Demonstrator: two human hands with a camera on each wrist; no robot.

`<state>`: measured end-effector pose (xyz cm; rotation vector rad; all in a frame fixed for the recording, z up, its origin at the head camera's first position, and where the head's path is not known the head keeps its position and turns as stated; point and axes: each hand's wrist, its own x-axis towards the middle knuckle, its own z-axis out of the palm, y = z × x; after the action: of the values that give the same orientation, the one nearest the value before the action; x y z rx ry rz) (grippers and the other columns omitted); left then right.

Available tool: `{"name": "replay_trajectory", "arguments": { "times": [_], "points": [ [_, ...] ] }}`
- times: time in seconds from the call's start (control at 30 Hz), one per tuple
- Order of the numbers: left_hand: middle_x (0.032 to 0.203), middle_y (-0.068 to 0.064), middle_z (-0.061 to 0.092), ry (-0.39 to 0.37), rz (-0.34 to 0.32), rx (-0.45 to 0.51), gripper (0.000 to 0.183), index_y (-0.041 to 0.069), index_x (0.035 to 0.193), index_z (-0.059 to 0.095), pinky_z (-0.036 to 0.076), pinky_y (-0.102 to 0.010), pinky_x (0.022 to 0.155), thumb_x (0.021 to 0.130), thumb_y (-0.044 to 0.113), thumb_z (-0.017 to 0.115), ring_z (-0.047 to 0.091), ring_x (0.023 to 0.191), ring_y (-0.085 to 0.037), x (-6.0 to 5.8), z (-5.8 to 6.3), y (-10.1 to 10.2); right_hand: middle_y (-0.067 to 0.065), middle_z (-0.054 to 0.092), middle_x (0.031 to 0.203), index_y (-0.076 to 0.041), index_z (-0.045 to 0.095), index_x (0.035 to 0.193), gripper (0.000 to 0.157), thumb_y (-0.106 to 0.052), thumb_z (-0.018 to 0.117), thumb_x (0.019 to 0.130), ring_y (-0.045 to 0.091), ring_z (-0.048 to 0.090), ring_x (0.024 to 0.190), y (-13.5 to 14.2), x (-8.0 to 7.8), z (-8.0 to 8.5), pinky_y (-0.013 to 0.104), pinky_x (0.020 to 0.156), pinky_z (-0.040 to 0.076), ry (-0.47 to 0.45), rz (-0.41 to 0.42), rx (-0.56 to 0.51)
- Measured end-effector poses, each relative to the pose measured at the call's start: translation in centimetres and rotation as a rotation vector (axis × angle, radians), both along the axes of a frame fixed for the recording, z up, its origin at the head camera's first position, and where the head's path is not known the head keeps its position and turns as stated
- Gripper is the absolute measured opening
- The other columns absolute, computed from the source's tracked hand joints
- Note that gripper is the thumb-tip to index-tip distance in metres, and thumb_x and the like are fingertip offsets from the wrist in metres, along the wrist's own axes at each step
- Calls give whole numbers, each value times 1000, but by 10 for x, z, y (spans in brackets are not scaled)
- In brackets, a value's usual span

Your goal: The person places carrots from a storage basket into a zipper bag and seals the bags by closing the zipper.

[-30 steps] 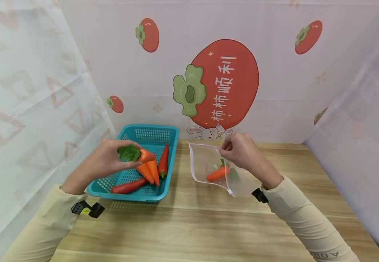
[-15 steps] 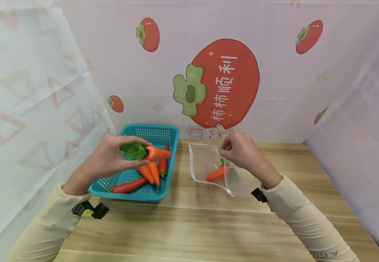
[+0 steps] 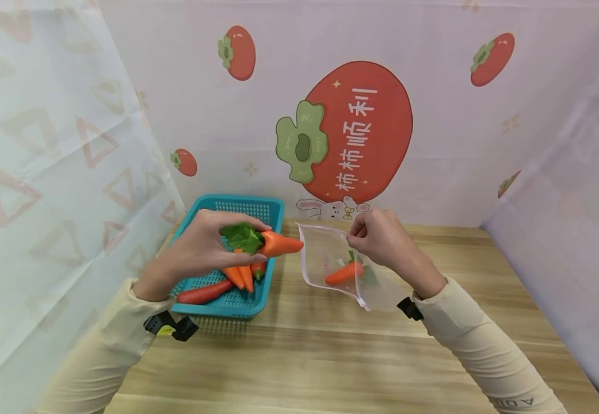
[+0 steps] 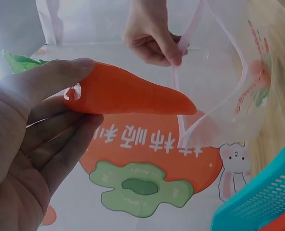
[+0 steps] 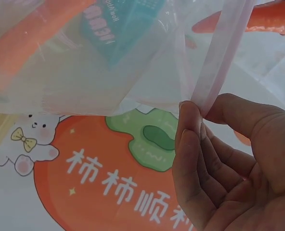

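Note:
My left hand (image 3: pixel 206 244) pinches an orange carrot (image 3: pixel 281 244) by its thick end, near the green leaves. The carrot's tip points right, at the mouth of a clear zip bag (image 3: pixel 325 247); whether it has passed the rim I cannot tell. With thumb and fingertips my right hand (image 3: pixel 384 238) pinches the bag's upper edge, and the mouth gapes to the left. Inside the bag lies another carrot (image 3: pixel 344 273) with green leaves. In the right wrist view the pinched zip strip (image 5: pixel 222 57) shows close up.
Left of the bag stands a blue perforated basket (image 3: pixel 216 310). In it are red chili peppers (image 3: pixel 204 293) and carrots (image 3: pixel 239 276), partly behind my left hand. A wooden table (image 3: pixel 304 362) lies under everything, with a printed backdrop (image 3: pixel 434 190) behind.
My left hand has carried the carrot rightward from above the basket to the bag's mouth. The right hand and the bag stay almost where they were.

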<state>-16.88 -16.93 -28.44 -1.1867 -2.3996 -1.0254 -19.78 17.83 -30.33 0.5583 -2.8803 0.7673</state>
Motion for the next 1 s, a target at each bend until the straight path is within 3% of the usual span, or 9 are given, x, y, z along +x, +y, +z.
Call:
{"name": "replay_trajectory", "arguments": {
  "times": [0.23, 0.5, 0.77, 1.0],
  "points": [
    [106, 6, 80, -31, -49, -3, 39, 18, 118, 79, 60, -24, 74, 82, 23, 93, 68, 85, -6, -5, -5, 20, 3, 76, 72, -8, 78, 77, 15, -9, 75, 91, 12, 67, 62, -2, -1, 0, 33, 63, 60, 19, 9, 1],
    [111, 1, 79, -67, -66, -25, 39, 13, 119, 78, 63, -26, 78, 83, 21, 93, 70, 90, -9, -12, -18, 44, 3, 76, 73, -8, 78, 78, 13, -9, 76, 92, 12, 68, 62, -3, -1, 1, 32, 62, 59, 16, 13, -2],
    [110, 6, 78, -130, -84, -53, 34, 17, 118, 78, 63, -28, 80, 87, 21, 90, 68, 91, -7, -22, -32, 64, 3, 76, 74, -8, 78, 79, 13, -10, 76, 92, 12, 67, 63, -3, -1, 2, 30, 61, 58, 5, 6, -5],
    [111, 2, 79, -116, -109, -96, 34, 14, 119, 77, 61, -21, 75, 88, 21, 88, 67, 88, -8, -31, -48, 82, 4, 76, 74, -7, 78, 79, 13, -10, 76, 92, 12, 68, 63, -4, 0, 1, 31, 61, 59, 7, 13, -17]
  ]
}}
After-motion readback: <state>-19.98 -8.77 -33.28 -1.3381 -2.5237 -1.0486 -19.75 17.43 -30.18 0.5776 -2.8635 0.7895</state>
